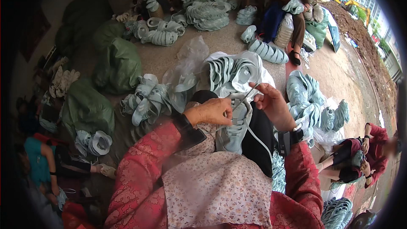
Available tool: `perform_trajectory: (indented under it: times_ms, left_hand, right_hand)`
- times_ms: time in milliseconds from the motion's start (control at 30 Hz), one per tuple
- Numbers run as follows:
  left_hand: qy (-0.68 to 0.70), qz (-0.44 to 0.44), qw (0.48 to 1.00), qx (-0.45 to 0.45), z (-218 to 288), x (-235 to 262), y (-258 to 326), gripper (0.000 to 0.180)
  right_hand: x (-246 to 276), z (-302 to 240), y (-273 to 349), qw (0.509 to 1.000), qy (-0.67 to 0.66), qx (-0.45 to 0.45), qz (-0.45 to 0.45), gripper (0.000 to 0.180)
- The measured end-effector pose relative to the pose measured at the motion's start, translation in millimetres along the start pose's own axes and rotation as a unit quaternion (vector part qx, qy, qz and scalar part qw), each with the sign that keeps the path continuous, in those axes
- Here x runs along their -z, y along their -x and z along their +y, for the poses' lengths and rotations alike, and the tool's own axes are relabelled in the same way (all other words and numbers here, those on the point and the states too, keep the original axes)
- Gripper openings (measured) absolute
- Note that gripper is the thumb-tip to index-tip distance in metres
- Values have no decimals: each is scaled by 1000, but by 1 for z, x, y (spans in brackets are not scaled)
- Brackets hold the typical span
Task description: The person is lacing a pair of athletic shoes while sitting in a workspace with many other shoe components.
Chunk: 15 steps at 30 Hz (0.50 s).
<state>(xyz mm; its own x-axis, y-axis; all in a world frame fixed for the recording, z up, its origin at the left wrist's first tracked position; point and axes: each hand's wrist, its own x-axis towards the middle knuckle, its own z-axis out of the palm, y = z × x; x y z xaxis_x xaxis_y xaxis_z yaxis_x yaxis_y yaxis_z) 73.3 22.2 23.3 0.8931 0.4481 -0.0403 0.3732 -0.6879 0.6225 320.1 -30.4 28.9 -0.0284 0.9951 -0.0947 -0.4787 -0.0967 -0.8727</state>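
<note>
The floor is strewn with bundles of pale blue uppers, and green sacks are grouped at the left. At the right, an upper is handled by a seated co-worker in red. The lap is covered by a flowered apron, and beyond it a white bag is filled with nested uppers. Between the hands, just past the apron, a pale blue shoe is rested. The right hand is raised beside it, thumb and fingers drawn together. The left hand is curled at the shoe's left edge; whether anything is gripped there cannot be told. A pale lace is draped rightward from the shoe. By the right fingertips a thin rod is pinched, slanted down toward the shoe
</note>
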Motion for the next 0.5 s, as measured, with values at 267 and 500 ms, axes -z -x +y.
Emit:
perform_trajectory:
  times_ms: [267,500]
  left_hand:
    - [284,-70,950,109,-3,6,3,25]
    - [295,-87,946,98,2,8,1,34]
  right_hand:
    - [57,-1,-22,937,-341,-50,-59,25]
    - [219,-64,12,893,-415,125,118,29]
